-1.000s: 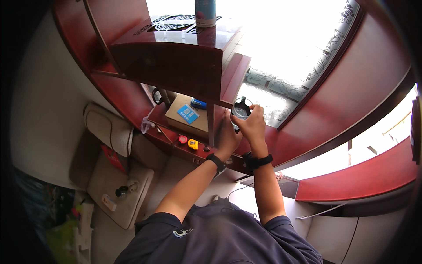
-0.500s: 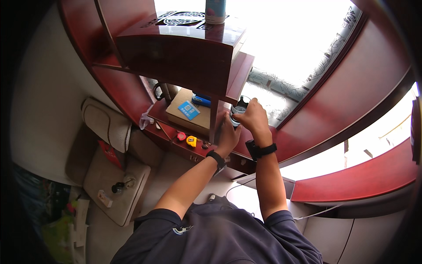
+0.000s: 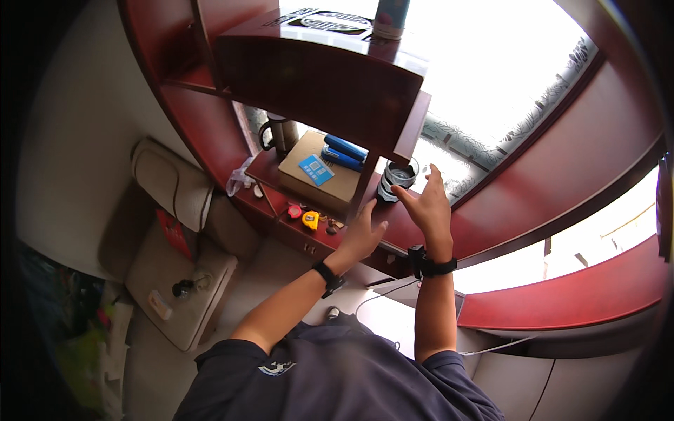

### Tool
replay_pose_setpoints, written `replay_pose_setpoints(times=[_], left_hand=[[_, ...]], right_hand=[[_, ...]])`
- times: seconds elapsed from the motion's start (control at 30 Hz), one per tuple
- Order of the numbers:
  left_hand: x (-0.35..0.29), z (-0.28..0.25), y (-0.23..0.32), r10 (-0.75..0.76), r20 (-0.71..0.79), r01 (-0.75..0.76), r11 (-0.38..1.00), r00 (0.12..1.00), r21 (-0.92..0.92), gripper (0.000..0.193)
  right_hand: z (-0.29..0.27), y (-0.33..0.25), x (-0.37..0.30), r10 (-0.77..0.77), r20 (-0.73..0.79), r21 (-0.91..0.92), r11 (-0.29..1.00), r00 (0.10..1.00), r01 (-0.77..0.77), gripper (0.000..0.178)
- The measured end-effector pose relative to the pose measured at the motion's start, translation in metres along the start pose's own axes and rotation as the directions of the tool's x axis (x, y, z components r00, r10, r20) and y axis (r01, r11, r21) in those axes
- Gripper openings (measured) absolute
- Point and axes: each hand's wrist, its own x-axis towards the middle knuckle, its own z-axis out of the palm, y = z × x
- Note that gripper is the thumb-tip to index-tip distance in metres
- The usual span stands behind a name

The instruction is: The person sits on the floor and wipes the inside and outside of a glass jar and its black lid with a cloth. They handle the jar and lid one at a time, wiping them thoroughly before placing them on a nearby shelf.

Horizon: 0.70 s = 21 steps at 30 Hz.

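A clear, cup-shaped container (image 3: pixel 398 178) with dark bands stands upright on the dark red wooden shelf, close to the window. My right hand (image 3: pixel 431 210) is just to the right of it, thumb and fingers apart and holding nothing. The thumb tip overlaps the container's side, and I cannot tell whether they touch. Lower and to the left, my left hand (image 3: pixel 361 235) is open and empty in front of the shelf edge, its thumb and fingers spread. Each wrist wears a black band.
Left of the container, a cardboard box (image 3: pixel 337 188) carries a blue card (image 3: pixel 316 170) and a blue stapler-like object (image 3: pixel 342 154). A metal mug (image 3: pixel 283 135) stands behind. A yellow tape measure (image 3: pixel 310 220) lies on the lower ledge. A chair (image 3: pixel 179 295) is at left.
Both hands have let go of the clear container, which now stands on the shelf. My left hand has drawn back toward me; my right hand has opened beside it. The view has shifted slightly.
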Motion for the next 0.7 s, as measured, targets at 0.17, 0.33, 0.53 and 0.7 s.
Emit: replay_pose_setpoints(times=[0.17,0.33,0.53,0.7], left_hand=[[-0.027,-0.013,0.003,0.164,-0.011,-0.164,0.986,0.986,0.006,0.069],[-0.034,-0.026,0.007,0.079,0.098,-0.077,0.997,0.992,-0.016,0.074],[-0.036,-0.020,-0.004,0.060,0.115,-0.057,0.998,0.991,-0.031,0.075],[-0.007,0.008,0.008,-0.048,0.251,0.106,0.969,0.967,-0.224,0.079]], right_hand=[[0.032,-0.001,0.007,-0.085,-0.072,0.050,0.995,0.994,0.089,0.090],[0.037,0.008,0.011,-0.004,0.005,0.151,0.989,1.000,0.003,0.082],[0.035,0.032,0.024,-0.068,0.079,0.198,0.979,0.995,0.051,0.089],[0.035,0.040,0.032,-0.102,0.162,0.276,0.960,0.982,0.054,0.091]])
